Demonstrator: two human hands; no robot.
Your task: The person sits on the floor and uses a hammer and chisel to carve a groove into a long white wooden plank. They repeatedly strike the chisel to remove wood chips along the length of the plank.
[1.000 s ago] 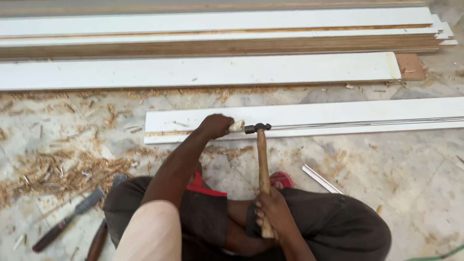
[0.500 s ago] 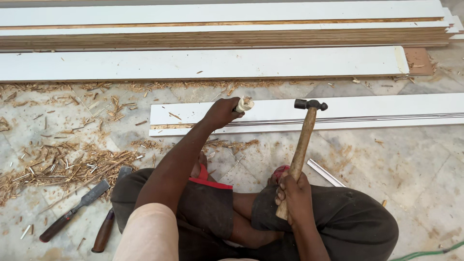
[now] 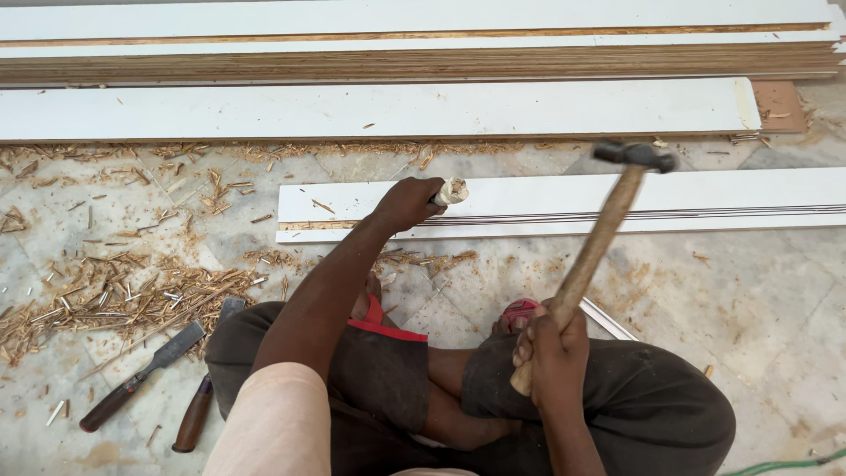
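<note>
A pale, peach-toned short sleeve (image 3: 264, 423) is being seen at the bottom of the frame, left of centre, covering the upper left arm; the forearm beyond it is being left bare. The left hand (image 3: 404, 204) is being shown without glove, ring or watch, just above the frame's centre. The right hand (image 3: 551, 348) is likewise being shown bare, lower right of centre. Dark brownish-grey trousers (image 3: 652, 405) are being worn, loosely creased over both folded legs across the lower frame. Red-strapped sandals (image 3: 381, 324) are being worn; a red toe part (image 3: 520, 310) is being glimpsed near the right hand.
</note>
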